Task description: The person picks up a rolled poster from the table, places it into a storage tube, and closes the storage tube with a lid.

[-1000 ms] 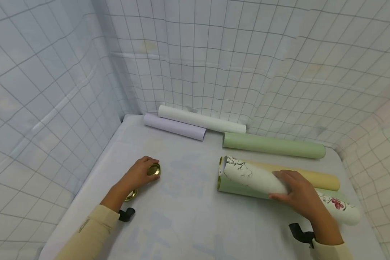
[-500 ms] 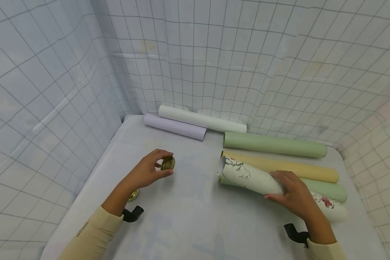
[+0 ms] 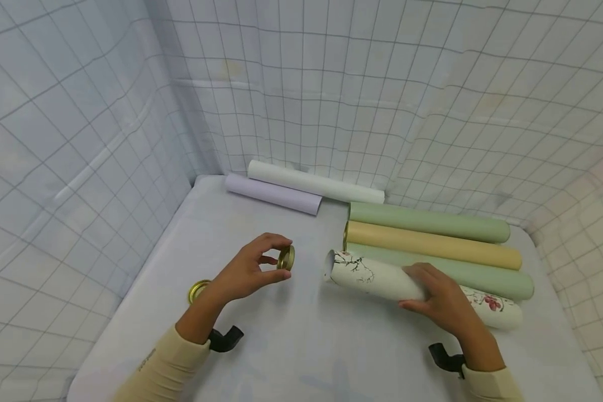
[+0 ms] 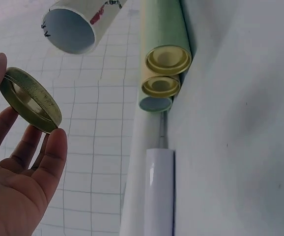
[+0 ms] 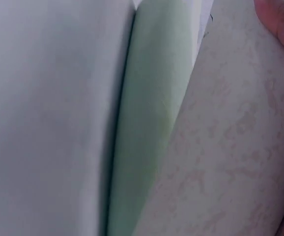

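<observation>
My left hand (image 3: 253, 268) pinches a gold metal lid (image 3: 286, 258) by its rim between thumb and fingers, held up on edge; the left wrist view shows the same lid (image 4: 31, 101) tilted. Over the table my right hand (image 3: 439, 296) grips a white paper tube (image 3: 382, 277) printed with dark branches and red blossoms. The tube's open end faces the lid, with a gap between them. In the left wrist view that open end (image 4: 71, 30) is hollow. The right wrist view shows the tube's side (image 5: 230, 132) close up, beside a green tube (image 5: 154, 98).
A second gold lid (image 3: 197, 290) lies on the table by my left forearm. Behind the floral tube lie a green tube (image 3: 482, 276) and a yellow tube (image 3: 432, 244), both gold-capped, and another green tube (image 3: 432, 220). White (image 3: 316, 183) and lilac (image 3: 273, 194) tubes lie along the back.
My left hand has lifted the lid off the table and carried it right, turning it toward the tube. My right hand has drawn the floral tube left, off the other tubes.
</observation>
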The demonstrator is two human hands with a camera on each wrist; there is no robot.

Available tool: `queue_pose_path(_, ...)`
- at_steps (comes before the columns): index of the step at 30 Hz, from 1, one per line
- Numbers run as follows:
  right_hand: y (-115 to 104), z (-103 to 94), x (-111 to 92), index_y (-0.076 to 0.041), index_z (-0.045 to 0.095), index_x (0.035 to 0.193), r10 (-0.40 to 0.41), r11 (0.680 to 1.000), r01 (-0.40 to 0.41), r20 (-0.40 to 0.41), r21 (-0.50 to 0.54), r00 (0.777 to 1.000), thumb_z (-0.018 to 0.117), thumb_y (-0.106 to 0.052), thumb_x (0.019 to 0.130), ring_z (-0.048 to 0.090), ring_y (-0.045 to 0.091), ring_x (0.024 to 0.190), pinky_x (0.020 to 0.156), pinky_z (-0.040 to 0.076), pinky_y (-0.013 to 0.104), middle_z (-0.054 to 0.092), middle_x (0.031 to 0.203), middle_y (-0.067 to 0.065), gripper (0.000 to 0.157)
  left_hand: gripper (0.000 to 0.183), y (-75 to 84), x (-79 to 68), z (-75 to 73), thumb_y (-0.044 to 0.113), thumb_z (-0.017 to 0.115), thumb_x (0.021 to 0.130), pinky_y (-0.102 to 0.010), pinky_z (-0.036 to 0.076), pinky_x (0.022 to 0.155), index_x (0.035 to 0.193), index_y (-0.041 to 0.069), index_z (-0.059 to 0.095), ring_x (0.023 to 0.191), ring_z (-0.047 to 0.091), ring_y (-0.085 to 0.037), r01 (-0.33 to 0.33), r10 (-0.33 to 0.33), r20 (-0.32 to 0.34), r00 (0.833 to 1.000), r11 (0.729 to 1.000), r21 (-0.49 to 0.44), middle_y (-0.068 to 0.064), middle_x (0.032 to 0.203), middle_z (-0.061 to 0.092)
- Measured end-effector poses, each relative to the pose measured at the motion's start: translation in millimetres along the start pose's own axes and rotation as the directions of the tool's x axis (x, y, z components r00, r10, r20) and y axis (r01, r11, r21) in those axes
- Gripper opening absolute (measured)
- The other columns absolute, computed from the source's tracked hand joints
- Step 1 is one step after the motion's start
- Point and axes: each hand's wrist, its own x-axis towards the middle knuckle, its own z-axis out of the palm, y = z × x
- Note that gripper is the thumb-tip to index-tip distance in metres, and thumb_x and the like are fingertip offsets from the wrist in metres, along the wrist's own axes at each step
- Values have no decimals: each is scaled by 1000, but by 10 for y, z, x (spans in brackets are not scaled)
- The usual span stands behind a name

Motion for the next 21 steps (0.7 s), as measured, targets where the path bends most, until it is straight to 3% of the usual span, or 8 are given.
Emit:
queue_pose_path(8,-75,131,39,-9,64,124,-85,996,85,-35,-4,996,97,-32,56,63,26,102,77,55,45,62,119,7,79,58,-11,12,241,15,83,83,-44,55,89,134,17,56,115,54,-21,-42,41,-5,999,996,-74,-1,132,54)
queue_pose_path(13,-98,160,47,-8,64,124,-106,994,105,-63,-14,992,94,-41,62,63,27,101,77,54,46,63,119,9,77,58,15,11,313,13,83,83,-39,55,90,134,17,56,116,54,-21,-48,48,-3,999,994,-100,-1,132,53)
queue_pose_path(17,-111,192,49,-8,64,124,-132,991,131,-101,-17,986,77,-61,75,63,29,101,77,54,47,63,118,11,73,58,18,9,371,14,82,83,-37,54,91,134,18,55,118,53,-19,-40,42,10,999,993,-107,2,133,52)
queue_pose_path(21,-129,231,45,-9,65,124,-149,989,148,-125,-20,981,62,-69,82,63,28,99,76,53,46,63,117,10,73,57,22,13,416,15,82,84,-35,54,91,134,19,55,120,53,-17,-46,49,19,999,993,-107,4,134,52)
